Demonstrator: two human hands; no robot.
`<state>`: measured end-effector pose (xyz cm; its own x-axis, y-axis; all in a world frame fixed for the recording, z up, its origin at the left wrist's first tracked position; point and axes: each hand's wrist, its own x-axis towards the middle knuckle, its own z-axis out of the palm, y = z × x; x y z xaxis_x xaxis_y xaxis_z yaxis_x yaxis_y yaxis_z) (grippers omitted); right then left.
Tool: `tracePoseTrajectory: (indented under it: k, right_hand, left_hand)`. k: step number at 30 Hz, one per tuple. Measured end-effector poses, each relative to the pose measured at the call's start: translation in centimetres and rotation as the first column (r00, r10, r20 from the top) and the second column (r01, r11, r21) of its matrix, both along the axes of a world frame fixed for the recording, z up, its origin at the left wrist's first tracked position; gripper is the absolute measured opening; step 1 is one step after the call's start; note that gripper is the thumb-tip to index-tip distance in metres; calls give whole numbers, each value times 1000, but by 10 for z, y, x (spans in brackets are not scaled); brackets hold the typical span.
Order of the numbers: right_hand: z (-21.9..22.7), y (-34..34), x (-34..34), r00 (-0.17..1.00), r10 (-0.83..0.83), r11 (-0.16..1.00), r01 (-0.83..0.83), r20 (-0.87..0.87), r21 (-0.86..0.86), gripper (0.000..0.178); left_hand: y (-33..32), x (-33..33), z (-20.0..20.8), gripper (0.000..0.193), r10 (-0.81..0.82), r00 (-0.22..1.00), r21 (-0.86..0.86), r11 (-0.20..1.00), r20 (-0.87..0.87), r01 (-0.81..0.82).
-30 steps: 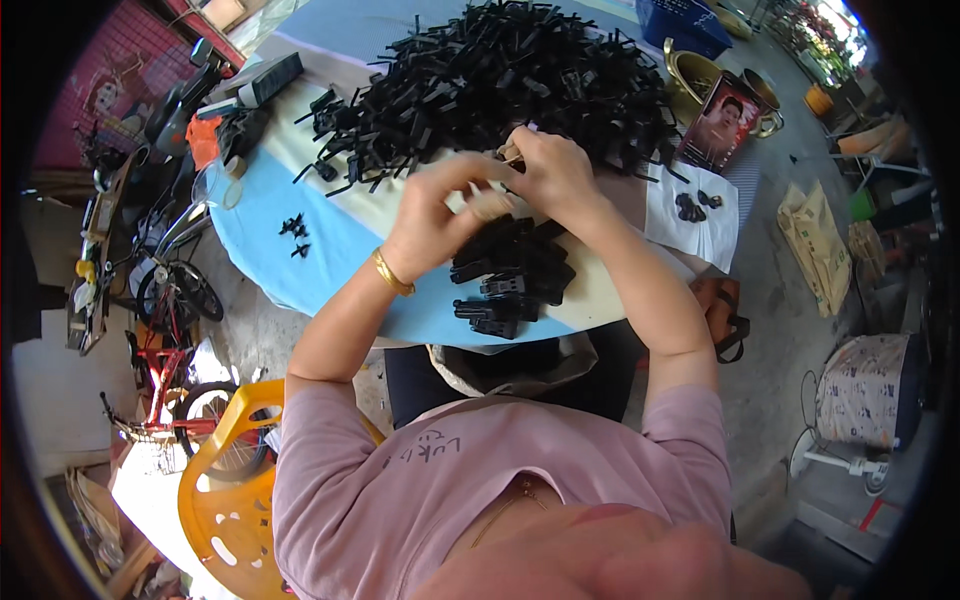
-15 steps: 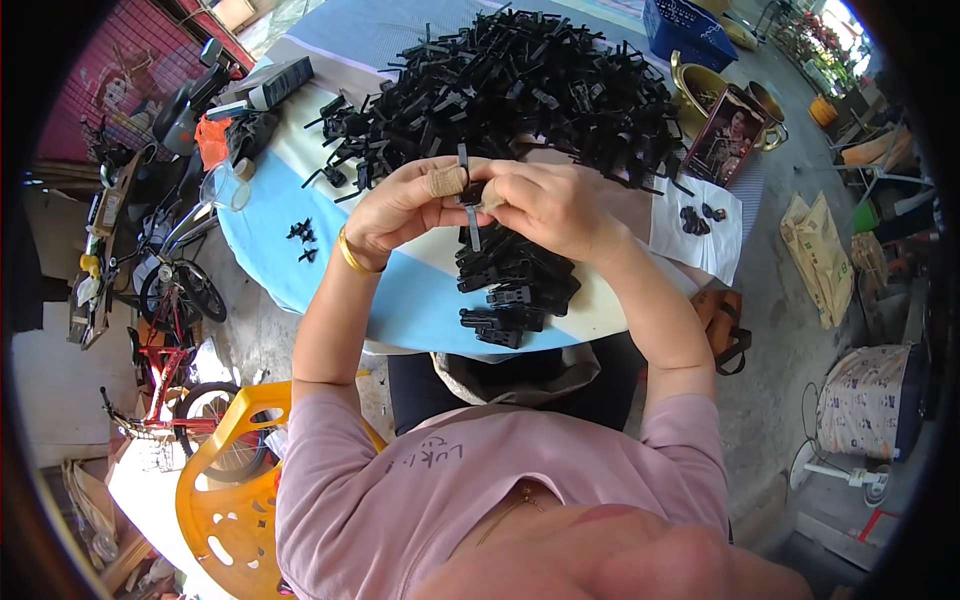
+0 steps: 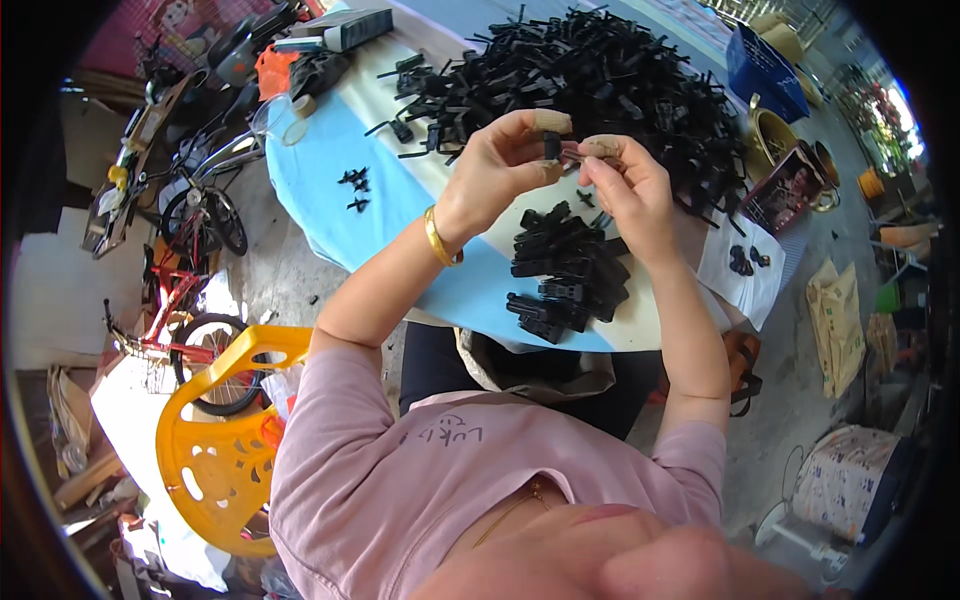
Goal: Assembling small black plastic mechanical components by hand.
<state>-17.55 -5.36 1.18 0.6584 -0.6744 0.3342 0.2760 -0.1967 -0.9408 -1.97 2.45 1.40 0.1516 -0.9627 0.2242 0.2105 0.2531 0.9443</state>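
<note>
We are pinching a small black plastic part (image 3: 551, 147) between our left hand (image 3: 497, 165) and right hand (image 3: 628, 185), both gripping it, above the stacked black pieces (image 3: 567, 272) on the tabletop (image 3: 330, 215).

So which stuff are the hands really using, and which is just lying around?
In use:
left hand and right hand, pinching a small black plastic part
big heap of black parts
small stack of black pieces

Lying about:
yellow plastic chair
bicycle
blue crate
orange tool
</note>
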Motion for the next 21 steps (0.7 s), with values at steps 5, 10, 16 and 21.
tracePoseTrajectory:
  k: [5,10,16,21]
  right_hand:
    - [-7,1,4,993,9,999,-14,-122,-41,15]
    - [-5,2,3,992,-31,997,21,-126,-74,17]
    - [-2,7,3,995,-28,1000,29,-100,10,18]
    - [-2,12,3,993,-45,998,41,-106,-42,17]
  left_hand:
    - [0,-4,-2,41,34,998,-72,997,62,-29]
    - [1,-6,-1,39,41,994,-109,994,102,-30]
    - [-2,-6,-5,33,-5,998,-195,981,70,19]
    - [-3,-5,-8,29,-11,1000,-186,982,26,16]
